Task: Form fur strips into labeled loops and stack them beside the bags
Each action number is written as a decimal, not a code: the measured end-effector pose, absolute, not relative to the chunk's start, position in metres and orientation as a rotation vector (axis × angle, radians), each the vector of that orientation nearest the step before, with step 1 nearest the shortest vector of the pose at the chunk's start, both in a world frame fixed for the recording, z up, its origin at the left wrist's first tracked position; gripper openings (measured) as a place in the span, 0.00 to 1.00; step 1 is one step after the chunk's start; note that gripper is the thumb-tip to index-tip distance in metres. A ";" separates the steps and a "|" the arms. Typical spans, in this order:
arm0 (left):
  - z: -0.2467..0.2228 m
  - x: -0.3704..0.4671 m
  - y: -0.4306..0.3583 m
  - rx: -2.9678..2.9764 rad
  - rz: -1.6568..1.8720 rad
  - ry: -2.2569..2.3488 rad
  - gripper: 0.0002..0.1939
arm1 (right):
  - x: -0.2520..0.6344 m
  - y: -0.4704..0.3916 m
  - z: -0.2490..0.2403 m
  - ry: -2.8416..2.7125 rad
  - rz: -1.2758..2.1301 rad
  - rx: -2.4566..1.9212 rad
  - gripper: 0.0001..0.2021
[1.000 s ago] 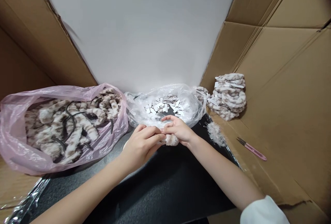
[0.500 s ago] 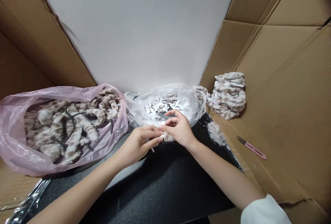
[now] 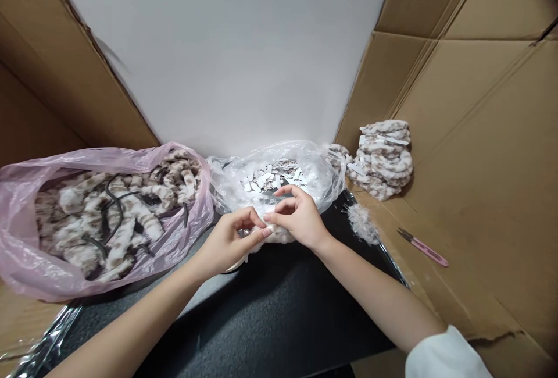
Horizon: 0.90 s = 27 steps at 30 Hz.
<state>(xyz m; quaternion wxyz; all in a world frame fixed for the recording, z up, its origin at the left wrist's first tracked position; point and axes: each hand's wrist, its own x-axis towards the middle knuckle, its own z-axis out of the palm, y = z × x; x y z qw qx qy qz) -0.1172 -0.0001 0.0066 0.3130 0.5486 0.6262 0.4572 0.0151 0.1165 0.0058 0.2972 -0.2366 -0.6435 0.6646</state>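
My left hand (image 3: 229,243) is closed in a pinch, its thumb and index fingertip meeting at a small white label (image 3: 269,227). On the other side, my right hand (image 3: 300,218) pinches at the same label, with its upper fingers curled and raised. Below the fingertips lies a fluffy white-and-brown band (image 3: 281,236), partly hidden by both hands. Just beyond them, a clear plastic bag (image 3: 325,183) holds a heap of white labels (image 3: 270,177). Under the left hand, a pale rounded edge shows that I cannot make out.
At left, a pink plastic bag (image 3: 21,209) holds fluffy pieces (image 3: 126,232) with dark cords. Labelled fluffy bands (image 3: 383,160) are stacked at right. Nearby are a fluff clump (image 3: 362,224) and pink-handled thread snips (image 3: 422,247). Cardboard walls (image 3: 471,134) flank the black table surface (image 3: 279,314).
My left index finger has bent and lifted, opening a gap above the thumb. More of the fluffy band shows below the fingers. The view has shifted slightly.
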 end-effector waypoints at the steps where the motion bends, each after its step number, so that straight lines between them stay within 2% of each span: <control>1: 0.007 -0.117 0.000 1.422 1.213 1.654 0.14 | 0.016 0.115 0.007 -1.726 1.739 -0.627 0.22; 13: 0.002 -0.120 0.001 1.467 1.219 1.848 0.13 | 0.019 0.095 0.002 -2.052 0.806 -0.374 0.12; 18: 0.009 -0.121 0.001 1.096 1.364 1.538 0.15 | 0.019 0.099 -0.003 -1.977 0.638 -0.195 0.10; 27: 0.025 -0.125 0.000 0.689 1.257 1.111 0.09 | 0.021 0.108 0.000 -1.911 0.421 0.150 0.14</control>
